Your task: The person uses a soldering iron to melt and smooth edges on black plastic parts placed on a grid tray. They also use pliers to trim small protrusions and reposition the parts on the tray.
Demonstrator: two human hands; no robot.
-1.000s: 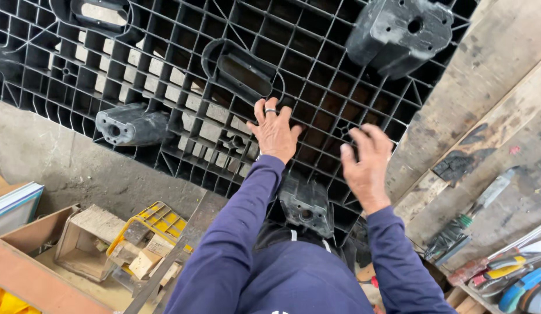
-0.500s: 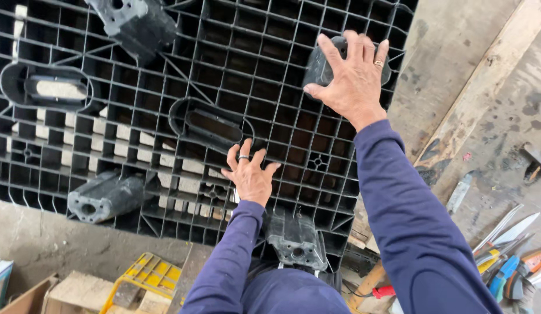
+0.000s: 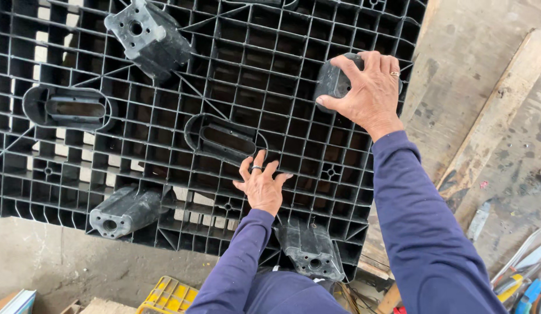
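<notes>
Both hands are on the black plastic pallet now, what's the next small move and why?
Probably pull up with the right hand, since it already wraps a pallet foot at the far edge, while the left hand presses flat on the pallet grid to steady it.

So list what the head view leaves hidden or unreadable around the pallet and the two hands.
- Black foot block under the right hand: mostly covered by palm and fingers.
- Plastic pallet: cut off by the top and left edges.
- Left hand: fingertips hidden in the grid, so grip unclear.
- Tools at lower right: cut by the edge, too small to identify.
- Yellow crate: cut off by the bottom edge.
</notes>
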